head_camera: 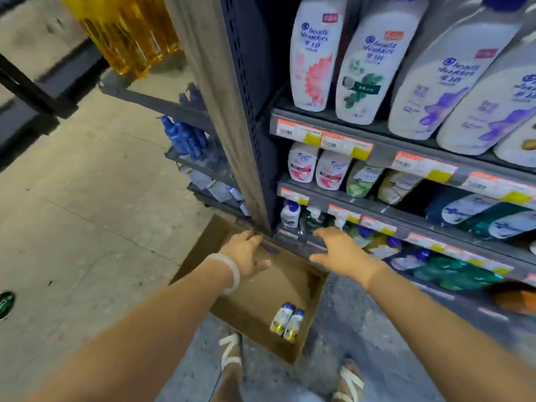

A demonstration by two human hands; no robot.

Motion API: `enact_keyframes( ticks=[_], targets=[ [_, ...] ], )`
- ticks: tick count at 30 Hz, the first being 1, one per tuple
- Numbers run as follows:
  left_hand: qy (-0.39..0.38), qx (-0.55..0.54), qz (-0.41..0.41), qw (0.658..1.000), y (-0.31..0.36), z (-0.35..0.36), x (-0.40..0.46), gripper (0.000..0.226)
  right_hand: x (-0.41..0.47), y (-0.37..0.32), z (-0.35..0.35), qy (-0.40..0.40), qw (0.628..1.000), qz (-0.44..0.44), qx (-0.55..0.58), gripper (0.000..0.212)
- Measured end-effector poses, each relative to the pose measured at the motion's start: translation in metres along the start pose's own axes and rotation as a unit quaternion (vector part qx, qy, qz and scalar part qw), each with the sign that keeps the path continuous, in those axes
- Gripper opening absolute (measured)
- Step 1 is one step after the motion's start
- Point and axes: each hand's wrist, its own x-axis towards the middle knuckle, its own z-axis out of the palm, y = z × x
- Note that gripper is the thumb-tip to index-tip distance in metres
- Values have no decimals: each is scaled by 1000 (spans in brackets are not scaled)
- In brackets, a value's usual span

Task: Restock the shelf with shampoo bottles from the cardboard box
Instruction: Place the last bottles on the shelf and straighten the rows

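Note:
An open cardboard box [255,288] lies on the floor against the foot of the shelf unit. Two small white shampoo bottles [287,320] with blue caps lie side by side in its near right corner. My left hand [246,253] hovers over the far end of the box, fingers spread, holding nothing; a white band circles its wrist. My right hand [342,250] reaches toward the lowest shelf [304,242], fingers apart and empty. Above, shelves carry large and small white shampoo bottles [316,50].
A grey shelf upright [220,111] stands just behind the box. Left of it, side racks hold blue bottles [182,137] and amber bottles [127,33]. Bare concrete floor [72,213] spreads to the left. My sandalled feet [232,361] stand beside the box.

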Motion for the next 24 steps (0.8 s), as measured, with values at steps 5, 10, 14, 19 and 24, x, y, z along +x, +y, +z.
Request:
enact_keyframes(
  ticks=[5, 10, 14, 19, 24],
  targets=[
    [-103, -31, -11, 994, -69, 67, 56, 74, 61, 9, 112, -3, 975, 157, 157, 58],
    [-165, -60, -48, 983, -119, 181, 108, 68, 118, 44, 253, -34, 918, 296, 263, 46],
    [-245, -57, -61, 966, -123, 284, 164, 66, 173, 77, 352, -44, 893, 338, 294, 50],
    [-266, -28, -23, 963, -106, 418, 247, 63, 248, 123, 468, -91, 837, 408, 353, 59],
    [-243, -112, -57, 962, -86, 519, 299, 54, 283, 144, 553, -114, 833, 445, 310, 55]
  ],
)
